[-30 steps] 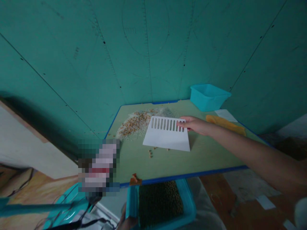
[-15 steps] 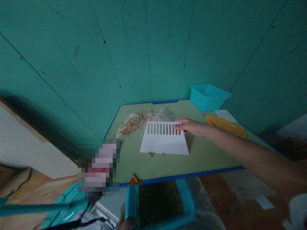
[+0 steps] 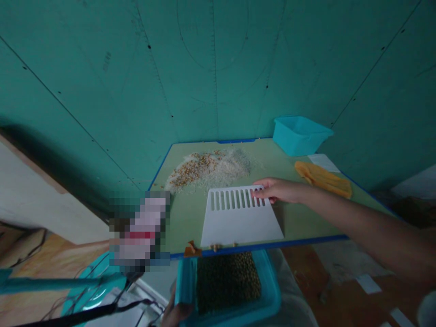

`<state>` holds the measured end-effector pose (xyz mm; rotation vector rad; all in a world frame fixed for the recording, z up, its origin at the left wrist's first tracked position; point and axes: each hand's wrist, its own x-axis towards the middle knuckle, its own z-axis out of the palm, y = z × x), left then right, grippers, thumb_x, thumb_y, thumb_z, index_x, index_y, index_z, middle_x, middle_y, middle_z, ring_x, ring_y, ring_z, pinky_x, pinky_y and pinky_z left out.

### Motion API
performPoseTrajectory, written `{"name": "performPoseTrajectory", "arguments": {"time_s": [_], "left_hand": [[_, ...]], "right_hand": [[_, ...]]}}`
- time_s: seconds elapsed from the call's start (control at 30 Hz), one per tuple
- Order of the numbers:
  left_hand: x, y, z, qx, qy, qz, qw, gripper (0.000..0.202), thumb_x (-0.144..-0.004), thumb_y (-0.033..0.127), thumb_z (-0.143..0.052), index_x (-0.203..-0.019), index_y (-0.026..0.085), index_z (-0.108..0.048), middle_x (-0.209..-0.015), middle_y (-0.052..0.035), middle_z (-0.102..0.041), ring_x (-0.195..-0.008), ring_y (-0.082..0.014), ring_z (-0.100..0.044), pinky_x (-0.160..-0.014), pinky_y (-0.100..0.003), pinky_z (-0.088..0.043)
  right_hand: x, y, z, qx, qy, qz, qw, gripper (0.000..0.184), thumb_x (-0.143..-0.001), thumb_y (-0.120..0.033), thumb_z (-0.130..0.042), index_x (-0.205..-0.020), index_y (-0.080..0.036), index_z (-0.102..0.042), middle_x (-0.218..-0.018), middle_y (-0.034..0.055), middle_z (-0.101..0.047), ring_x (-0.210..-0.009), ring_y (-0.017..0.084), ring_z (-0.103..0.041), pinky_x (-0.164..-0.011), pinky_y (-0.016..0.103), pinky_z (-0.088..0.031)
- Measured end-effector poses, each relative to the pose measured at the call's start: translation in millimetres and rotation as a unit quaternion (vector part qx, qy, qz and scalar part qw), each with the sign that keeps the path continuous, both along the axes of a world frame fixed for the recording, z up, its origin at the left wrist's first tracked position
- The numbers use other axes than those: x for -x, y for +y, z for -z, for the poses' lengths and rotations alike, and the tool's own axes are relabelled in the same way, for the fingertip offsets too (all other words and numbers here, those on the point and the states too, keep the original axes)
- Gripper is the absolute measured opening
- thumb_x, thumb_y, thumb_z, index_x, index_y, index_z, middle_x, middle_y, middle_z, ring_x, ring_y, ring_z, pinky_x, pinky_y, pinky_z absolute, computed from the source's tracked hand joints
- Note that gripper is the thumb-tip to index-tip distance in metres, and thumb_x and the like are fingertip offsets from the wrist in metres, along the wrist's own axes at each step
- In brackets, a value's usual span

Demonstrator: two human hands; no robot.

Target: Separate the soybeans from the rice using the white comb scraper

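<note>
My right hand (image 3: 277, 190) grips the slotted top edge of a white plastic scraper (image 3: 240, 218), whose lower edge rests at the near edge of the green table (image 3: 299, 218). A few brown grains (image 3: 215, 247) lie at the scraper's lower edge by the blue rim. Below the table edge, my left hand (image 3: 175, 312) holds a teal bin (image 3: 270, 295) filled with dark green beans (image 3: 226, 281); only part of the fingers shows. A pile of mixed rice and yellowish grains (image 3: 207, 167) lies at the table's far left.
An empty teal tub (image 3: 299, 135) stands at the far right corner, with an orange cloth (image 3: 322, 178) and a white paper (image 3: 323, 161) beside it. A small orange piece (image 3: 191, 249) sits on the near edge. Teal wall panels rise behind; a pixelated patch covers the left.
My right hand dragged the scraper toward me, from mid-table to the near edge, pushing a few grains along. The bin under the edge stayed in place.
</note>
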<state>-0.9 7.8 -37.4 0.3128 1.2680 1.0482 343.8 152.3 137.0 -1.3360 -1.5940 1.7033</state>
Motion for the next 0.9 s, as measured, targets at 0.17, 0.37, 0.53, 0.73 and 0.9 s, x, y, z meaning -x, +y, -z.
{"name": "performPoseTrajectory", "arguments": {"time_s": [0.17, 0.37, 0.53, 0.73, 0.9], "left_hand": [[-10, -3, -19.0, 0.014, -0.014, 0.019, 1.000, 0.058, -0.044, 0.029, -0.070, -0.102, 0.023, -0.066, -0.059, -0.0009, -0.067, -0.075, -0.0375, -0.064, -0.069, -0.047, -0.047], [-13, -6, -20.7, 0.010, -0.017, 0.021, 1.000, 0.062, -0.045, 0.028, -0.071, -0.106, 0.025, -0.065, -0.056, 0.0011, -0.065, -0.068, -0.0344, -0.063, -0.064, -0.045, -0.047], [1, -2, 1.4, 0.019, -0.008, 0.015, 1.000, 0.055, -0.045, 0.029, -0.073, -0.099, 0.024, -0.067, -0.050, 0.0023, -0.061, -0.060, -0.0319, -0.061, -0.062, -0.046, -0.047], [11, 7, 18.6, 0.021, 0.014, 0.031, 0.999, 0.052, -0.036, 0.018, -0.075, -0.087, 0.024, -0.070, -0.046, 0.0019, -0.061, -0.057, -0.0330, -0.061, -0.061, -0.047, -0.048], [6, -2, 24.9, 0.009, -0.005, -0.009, 1.000, 0.042, -0.042, 0.026, -0.074, -0.083, 0.028, -0.068, -0.057, 0.0011, -0.067, -0.079, -0.0384, -0.064, -0.072, -0.048, -0.048]], "right_hand": [[-7, -14, -1.1, -0.011, -0.015, -0.009, 1.000, 0.032, -0.069, -0.046, -0.069, -0.077, -0.016, -0.059, -0.064, -0.0022, -0.059, -0.051, 0.006, -0.043, -0.042, 0.019, -0.025], [-5, -26, -12.1, -0.028, -0.050, -0.053, 0.997, 0.034, -0.071, -0.049, -0.066, -0.077, -0.016, -0.059, -0.065, -0.0016, -0.059, -0.053, 0.007, -0.045, -0.044, 0.020, -0.029], [-12, -16, -27.7, -0.126, -0.054, 0.083, 0.987, 0.036, -0.069, -0.052, -0.065, -0.078, -0.018, -0.058, -0.068, 0.0006, -0.060, -0.056, 0.010, -0.047, -0.047, 0.022, -0.032], [-22, -4, -34.7, -0.242, -0.123, 0.136, 0.953, 0.030, -0.077, -0.051, -0.057, -0.076, -0.021, -0.058, -0.073, 0.0026, -0.062, -0.065, 0.015, -0.053, -0.057, 0.027, -0.039], [-20, -10, -32.5, -0.267, -0.153, 0.101, 0.946, 0.029, -0.080, -0.049, -0.053, -0.075, -0.021, -0.058, -0.072, 0.0031, -0.061, -0.068, 0.017, -0.055, -0.062, 0.029, -0.040]]}}
